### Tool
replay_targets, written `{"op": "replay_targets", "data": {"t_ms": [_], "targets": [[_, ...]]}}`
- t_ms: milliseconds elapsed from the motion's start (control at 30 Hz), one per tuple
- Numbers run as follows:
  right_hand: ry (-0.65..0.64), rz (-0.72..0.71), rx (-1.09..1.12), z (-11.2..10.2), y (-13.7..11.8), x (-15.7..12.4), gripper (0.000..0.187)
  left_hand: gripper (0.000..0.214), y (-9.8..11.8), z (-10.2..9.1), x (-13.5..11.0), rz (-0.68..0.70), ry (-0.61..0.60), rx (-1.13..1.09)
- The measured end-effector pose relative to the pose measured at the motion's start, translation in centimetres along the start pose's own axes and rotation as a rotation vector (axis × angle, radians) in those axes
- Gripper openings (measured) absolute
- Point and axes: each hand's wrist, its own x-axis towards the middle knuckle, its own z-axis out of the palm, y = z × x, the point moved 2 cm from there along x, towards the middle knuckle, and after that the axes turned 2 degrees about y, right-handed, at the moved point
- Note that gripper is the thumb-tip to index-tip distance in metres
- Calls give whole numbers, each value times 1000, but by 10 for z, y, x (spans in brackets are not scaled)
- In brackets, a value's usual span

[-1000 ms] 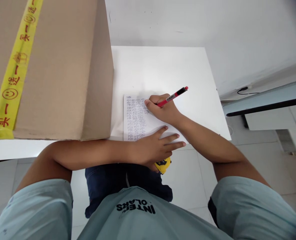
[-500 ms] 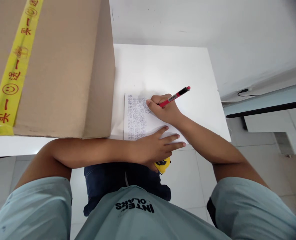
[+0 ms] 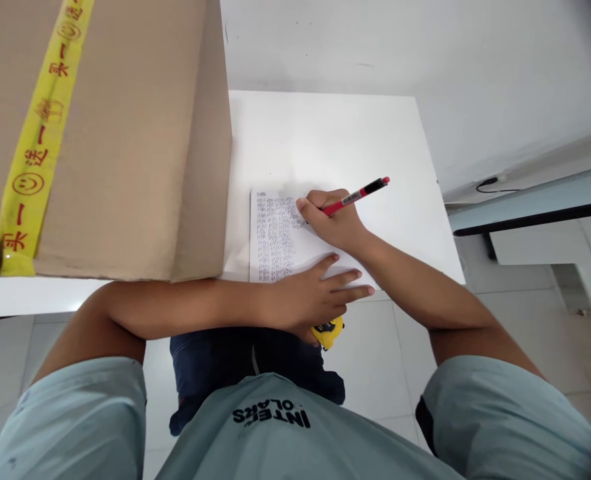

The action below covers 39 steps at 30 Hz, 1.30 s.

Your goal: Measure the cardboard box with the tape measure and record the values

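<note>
Pen (image 3: 356, 196) gripped above paper (image 3: 271, 233).
Right hand (image 3: 338, 223): pen between closed thumb and fingers. Left hand (image 3: 308, 300): fingers spread on paper, thumb side gripping tape measure (image 3: 331, 333) beyond paper's near edge.

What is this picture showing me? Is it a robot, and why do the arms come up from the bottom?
There's no robot here, just a person's two bare hands. The camera is worn on the head, looking forward and down, so you see the arms much as that person does. The right hand holds a red and black pen over paper covered partly in writing. The left hand spreads its fingers across the paper's near edge. A yellow tape measure peeks out beneath it. On the white table, a big cardboard box stands at the left.
</note>
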Motion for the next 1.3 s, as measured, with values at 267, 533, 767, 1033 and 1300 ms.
{"op": "replay_targets", "data": {"t_ms": [267,533,767,1033,1300], "targets": [[28,35,-45,0,0,1,52,44,1,2,-2,-1,53,-3],[290,-11,63,-4,14,14,35,65,5,-13,2,39,54,-217],[201,-130,-104,4,30,20,62,45,82,-93,-19,-56,242,-975],[20,-185,-635,22,4,25,46,87,187,-30,-149,-1350,1229,-1517],[117,159,-834,-13,-5,38,46,74,236,44,-199,-1487,1466,-1689]]}}
